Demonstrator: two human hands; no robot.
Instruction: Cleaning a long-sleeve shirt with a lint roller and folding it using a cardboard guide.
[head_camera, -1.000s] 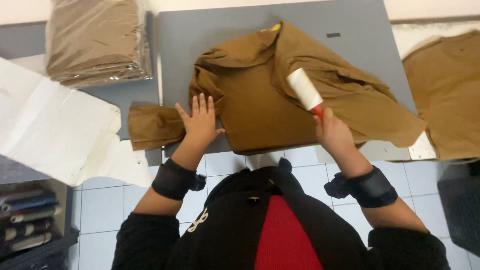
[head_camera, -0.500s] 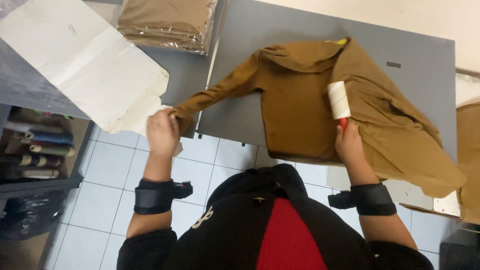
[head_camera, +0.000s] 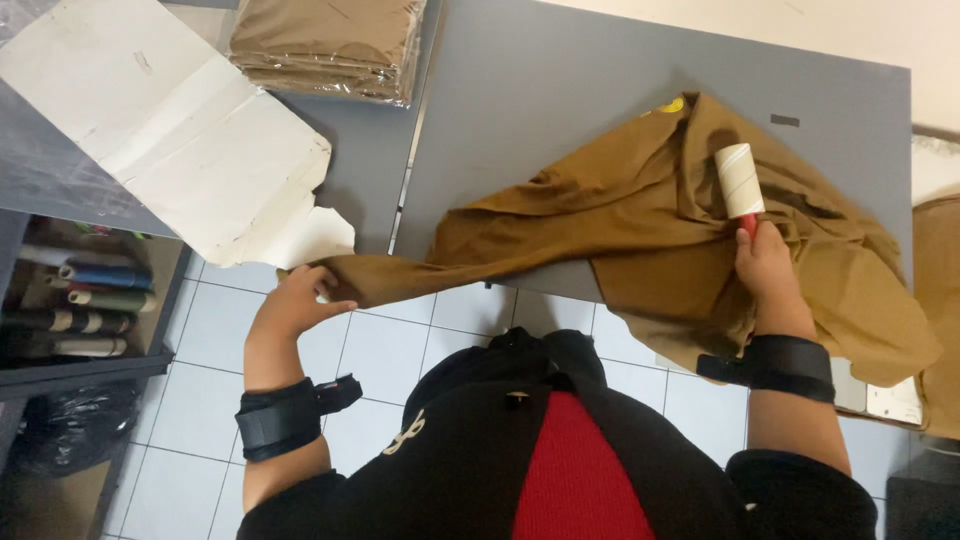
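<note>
From the head camera, looking straight down, a brown garment lies crumpled across the near part of a grey table, with one sleeve pulled out to the left past the table's edge and hanging over the tiled floor. The left hand has its grip clamped on the end of that sleeve, fingers curled round the cloth, so the sleeve runs taut from the hand back to the body of the garment. The right hand has its grip closed round the red handle of a lint roller — the pale roll stands tilted up and away from the hand and rests against the garment's upper folds. Both forearms wear black wrist straps. To the left, a sheet of white paper lies flat, its torn corner just beside the left hand. Beyond it sits a stack of folded brown garments in clear wrap — well apart from both hands. More brown cloth shows at the right edge.
</note>
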